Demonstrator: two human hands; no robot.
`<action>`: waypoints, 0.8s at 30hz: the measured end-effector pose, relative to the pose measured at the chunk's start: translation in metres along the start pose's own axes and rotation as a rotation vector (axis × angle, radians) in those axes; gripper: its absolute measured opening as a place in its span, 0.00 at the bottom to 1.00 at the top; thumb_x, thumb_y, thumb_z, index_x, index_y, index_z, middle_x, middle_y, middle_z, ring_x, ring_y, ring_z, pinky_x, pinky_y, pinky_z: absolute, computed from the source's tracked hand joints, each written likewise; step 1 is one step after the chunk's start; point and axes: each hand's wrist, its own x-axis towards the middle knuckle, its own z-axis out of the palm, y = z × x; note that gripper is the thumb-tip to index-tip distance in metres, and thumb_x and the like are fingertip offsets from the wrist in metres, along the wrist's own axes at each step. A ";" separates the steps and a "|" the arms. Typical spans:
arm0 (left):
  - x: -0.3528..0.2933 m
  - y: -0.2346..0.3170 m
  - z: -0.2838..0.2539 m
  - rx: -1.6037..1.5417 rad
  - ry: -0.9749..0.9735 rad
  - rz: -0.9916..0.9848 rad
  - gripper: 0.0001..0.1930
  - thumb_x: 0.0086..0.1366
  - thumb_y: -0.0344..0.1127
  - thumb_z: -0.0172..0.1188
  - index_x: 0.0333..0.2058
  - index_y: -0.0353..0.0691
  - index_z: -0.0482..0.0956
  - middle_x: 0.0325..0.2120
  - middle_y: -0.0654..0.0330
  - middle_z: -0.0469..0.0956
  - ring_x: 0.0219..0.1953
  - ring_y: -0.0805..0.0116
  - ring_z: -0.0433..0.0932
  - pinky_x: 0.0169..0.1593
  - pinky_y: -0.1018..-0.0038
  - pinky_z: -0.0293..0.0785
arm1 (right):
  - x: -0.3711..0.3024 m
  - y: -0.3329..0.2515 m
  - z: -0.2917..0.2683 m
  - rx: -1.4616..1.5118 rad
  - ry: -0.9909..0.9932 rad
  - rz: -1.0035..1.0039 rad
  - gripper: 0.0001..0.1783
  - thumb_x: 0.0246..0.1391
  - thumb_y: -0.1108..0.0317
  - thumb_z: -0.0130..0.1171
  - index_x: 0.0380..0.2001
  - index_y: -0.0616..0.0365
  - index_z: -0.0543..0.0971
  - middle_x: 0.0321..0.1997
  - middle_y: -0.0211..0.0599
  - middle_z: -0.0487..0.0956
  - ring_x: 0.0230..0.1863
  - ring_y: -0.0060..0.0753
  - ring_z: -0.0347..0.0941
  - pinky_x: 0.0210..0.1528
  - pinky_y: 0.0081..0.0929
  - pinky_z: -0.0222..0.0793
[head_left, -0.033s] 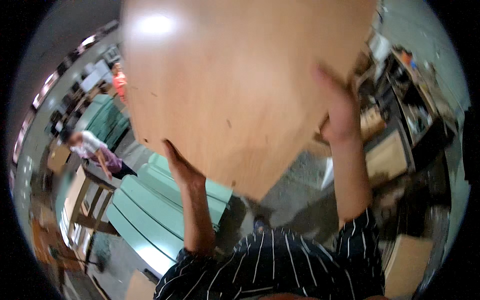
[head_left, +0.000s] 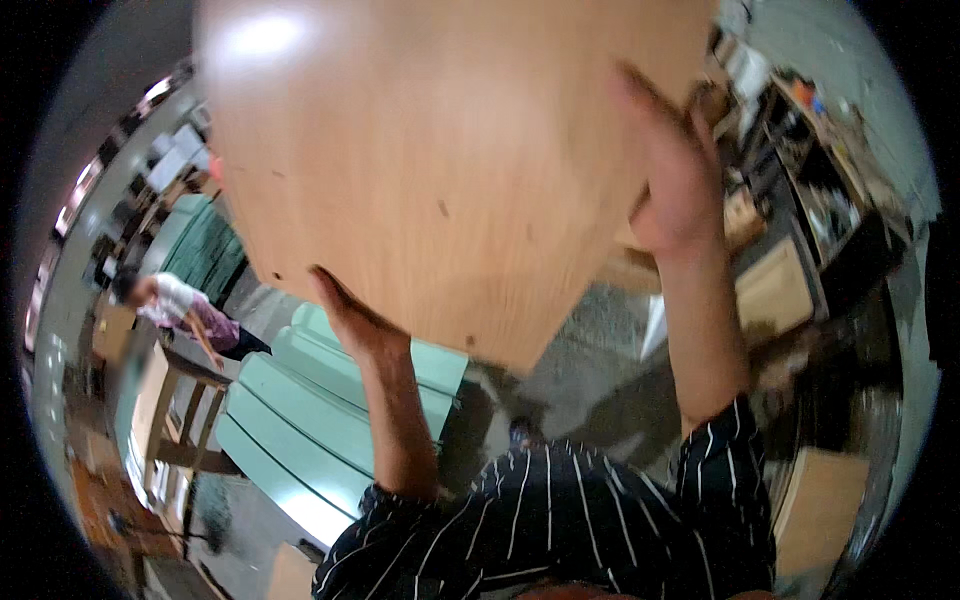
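A large, light wooden board (head_left: 440, 190) is held up in front of me, with a few small dark marks and holes in its smooth face. Its top runs out of the picture. My left hand (head_left: 362, 325) grips the lower left edge, thumb on the face and fingers hidden behind. Along the right edge my right hand (head_left: 672, 185) holds the board, its thumb, blurred, lying over the face and its other fingers mostly out of sight.
Pale green panels (head_left: 300, 420) lie at lower left, beside a wooden frame (head_left: 180, 420). Another person (head_left: 185, 310) bends over farther left, near a green stack (head_left: 195, 245). Cluttered dark shelves (head_left: 825, 200) stand at right, with wooden panels (head_left: 775, 290) near them.
The board has shifted up and to the left in the picture, both hands still holding it. My right hand has risen slightly. A person in orange is now mostly hidden behind the board.
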 end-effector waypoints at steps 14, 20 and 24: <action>0.062 -0.018 0.119 -0.067 -0.037 0.345 0.38 0.79 0.61 0.60 0.78 0.47 0.69 0.78 0.56 0.69 0.77 0.47 0.69 0.79 0.32 0.59 | 0.065 -0.007 0.023 0.181 -0.080 0.160 0.36 0.71 0.47 0.71 0.67 0.67 0.78 0.62 0.46 0.85 0.66 0.38 0.80 0.70 0.40 0.76; 0.059 -0.026 0.141 -0.038 0.008 0.378 0.35 0.78 0.60 0.61 0.76 0.47 0.72 0.76 0.55 0.73 0.76 0.47 0.71 0.78 0.31 0.61 | 0.085 -0.010 0.003 0.206 -0.200 -0.006 0.34 0.72 0.48 0.71 0.66 0.66 0.80 0.61 0.45 0.86 0.64 0.39 0.81 0.68 0.40 0.76; 0.057 -0.027 0.141 -0.064 -0.004 0.407 0.34 0.79 0.58 0.60 0.76 0.47 0.72 0.75 0.55 0.73 0.76 0.47 0.71 0.78 0.31 0.61 | 0.090 -0.009 -0.001 0.246 -0.269 0.006 0.31 0.72 0.50 0.70 0.63 0.66 0.81 0.55 0.47 0.86 0.60 0.38 0.82 0.65 0.40 0.78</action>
